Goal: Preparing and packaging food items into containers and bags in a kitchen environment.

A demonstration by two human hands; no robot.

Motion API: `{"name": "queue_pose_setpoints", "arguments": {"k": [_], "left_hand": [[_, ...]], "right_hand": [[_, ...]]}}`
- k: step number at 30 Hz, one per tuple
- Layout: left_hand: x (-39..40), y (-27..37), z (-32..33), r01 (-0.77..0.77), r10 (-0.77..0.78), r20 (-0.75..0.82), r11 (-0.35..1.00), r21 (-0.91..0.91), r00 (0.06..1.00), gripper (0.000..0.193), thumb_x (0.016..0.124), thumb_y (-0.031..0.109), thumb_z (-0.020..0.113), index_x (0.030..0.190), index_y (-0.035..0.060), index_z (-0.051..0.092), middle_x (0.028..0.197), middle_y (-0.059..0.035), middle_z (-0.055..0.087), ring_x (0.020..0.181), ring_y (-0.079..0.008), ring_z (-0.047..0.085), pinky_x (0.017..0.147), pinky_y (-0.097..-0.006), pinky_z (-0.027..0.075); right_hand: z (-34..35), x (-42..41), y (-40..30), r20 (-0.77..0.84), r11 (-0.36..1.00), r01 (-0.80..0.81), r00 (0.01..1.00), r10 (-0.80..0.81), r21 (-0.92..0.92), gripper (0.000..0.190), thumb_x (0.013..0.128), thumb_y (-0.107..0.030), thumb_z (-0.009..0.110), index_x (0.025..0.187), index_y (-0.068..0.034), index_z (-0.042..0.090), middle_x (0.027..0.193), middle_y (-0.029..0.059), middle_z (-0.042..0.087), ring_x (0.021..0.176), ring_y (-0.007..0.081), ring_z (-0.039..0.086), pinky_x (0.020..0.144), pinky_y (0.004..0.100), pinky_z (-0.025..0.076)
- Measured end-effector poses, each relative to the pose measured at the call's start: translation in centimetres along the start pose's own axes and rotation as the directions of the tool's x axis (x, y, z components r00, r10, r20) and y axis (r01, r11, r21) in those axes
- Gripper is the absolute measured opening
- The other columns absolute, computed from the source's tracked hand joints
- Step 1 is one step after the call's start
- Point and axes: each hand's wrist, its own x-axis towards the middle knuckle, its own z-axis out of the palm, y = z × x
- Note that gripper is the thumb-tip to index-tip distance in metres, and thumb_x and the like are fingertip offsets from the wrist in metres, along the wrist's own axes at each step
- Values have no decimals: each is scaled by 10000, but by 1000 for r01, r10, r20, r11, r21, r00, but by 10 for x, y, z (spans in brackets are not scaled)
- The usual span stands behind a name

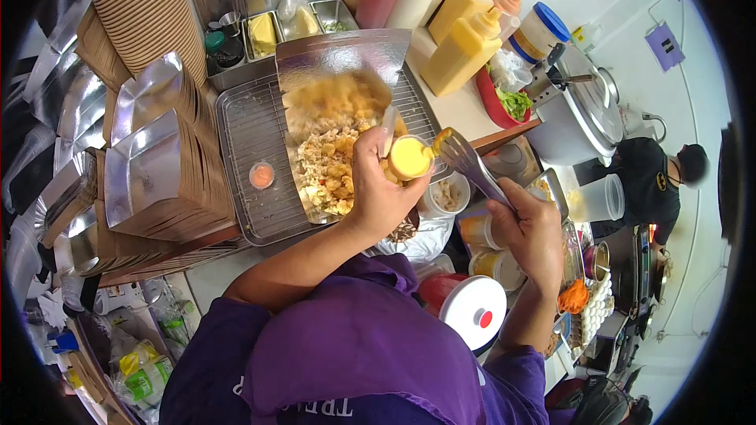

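Note:
My left hand (384,200) holds a small plastic cup (409,158) of yellow sauce, with its clear lid (388,127) standing up beside my thumb. In my right hand (528,233) is a metal utensil (466,162) with fork-like tines; whether it is a fork or tongs I cannot tell. A yellow-orange bit (440,140) clings to its tip, close to the cup's rim. Behind my left hand, an open foil-lined box (342,47) contains rice (316,150) and browned pieces of food (339,174). The box rests on a wire rack in a metal tray (254,124).
A small cup of orange sauce (261,175) sits on the rack. Foil-lined cartons (171,183) are stacked at left, below tall nested paper containers (142,0). Squeeze bottles (463,50) line the back. A large cooker (576,106) stands at right, with a person (641,180) beyond it.

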Motion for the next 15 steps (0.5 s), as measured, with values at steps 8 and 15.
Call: {"name": "queue_pose_setpoints", "arguments": {"k": [8,15], "left_hand": [[5,11,-4,20,-17,59,998,-52,998,740,646,-40,726,1187,22,224,1139,-135,413,987,-188,521,827,-300,452],[3,19,6,52,-34,69,957,-286,997,712,645,4,739,1193,8,285,1010,-107,456,895,-175,516,782,-301,440]], "right_hand": [[-13,1,-33,-13,980,107,994,-111,-166,265,756,-187,633,992,-75,588,750,120,592,640,312,583,550,363,450],[-29,-15,-24,-66,953,128,986,-151,-274,338,742,-204,653,1042,-71,571,817,98,609,657,282,605,570,352,470]]}}
